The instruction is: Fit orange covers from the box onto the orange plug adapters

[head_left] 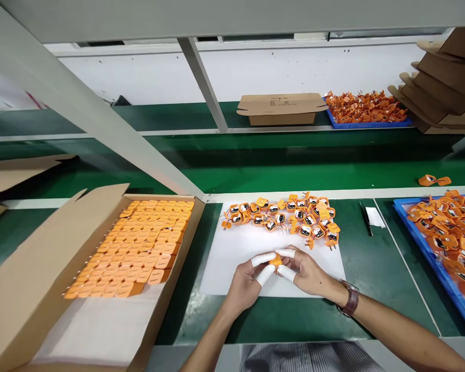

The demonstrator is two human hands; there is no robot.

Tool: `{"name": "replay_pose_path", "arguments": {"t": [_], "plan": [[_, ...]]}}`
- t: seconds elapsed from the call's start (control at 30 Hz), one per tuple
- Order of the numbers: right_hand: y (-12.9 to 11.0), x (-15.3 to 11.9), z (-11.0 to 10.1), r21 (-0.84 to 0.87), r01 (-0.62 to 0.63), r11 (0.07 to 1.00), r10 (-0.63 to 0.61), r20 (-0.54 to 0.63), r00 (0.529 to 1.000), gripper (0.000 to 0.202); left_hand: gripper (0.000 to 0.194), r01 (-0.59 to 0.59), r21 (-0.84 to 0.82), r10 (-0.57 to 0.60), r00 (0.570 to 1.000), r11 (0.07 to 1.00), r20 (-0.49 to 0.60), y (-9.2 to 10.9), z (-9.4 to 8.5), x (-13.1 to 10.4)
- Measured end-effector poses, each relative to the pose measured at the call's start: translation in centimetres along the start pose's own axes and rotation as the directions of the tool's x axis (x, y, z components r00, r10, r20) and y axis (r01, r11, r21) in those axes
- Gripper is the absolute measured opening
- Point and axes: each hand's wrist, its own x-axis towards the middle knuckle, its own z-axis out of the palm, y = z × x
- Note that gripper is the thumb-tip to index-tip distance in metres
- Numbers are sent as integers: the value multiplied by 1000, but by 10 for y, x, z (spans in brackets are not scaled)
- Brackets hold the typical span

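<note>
Left hand [245, 284] opposite right hand [310, 275], small orange piece [275, 260] between, touching both.

Smooth plastic is seen on the orange block [276, 261] and the loose pieces [305, 230]. Matt cardboard is shown by the box [190, 227], smooth plastic by the blue tray [449, 282]. A faint gloss is given off by the green tabletop [194, 315]. The white sheet [222, 268] is smoothly finished; leather is suggested by the watch strap [351, 302].
</note>
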Motion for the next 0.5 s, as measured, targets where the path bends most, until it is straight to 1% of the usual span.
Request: {"name": "replay_pose_path", "arguments": {"t": [0.1, 0.2, 0.27, 0.4, 0.5], "plan": [[-2, 0, -3, 44, -17, 999, 15, 34, 999, 32, 36, -9, 15, 10, 1000, 1000, -19, 1, 1, 2], [0, 2, -3, 140, -58, 988, 50, 62, 997, 34, 31, -26, -28, 27, 999, 999, 33, 2, -2, 2], [2, 3, -1, 175, -93, 980, 84, 60, 995, 34, 27, -42, -56, 46, 997, 998, 65, 2, -4, 2], [2, 4, 3, 148, -130, 980, 129, 13, 992, 29, 26, -72, -76, 80, 992, 994, 101, 0, -7, 3], [1, 3, 4, 124, -102, 987, 104, -14, 994, 27, 25, -114, -97, 124, 987, 989, 102, -2, -8, 3]]}}
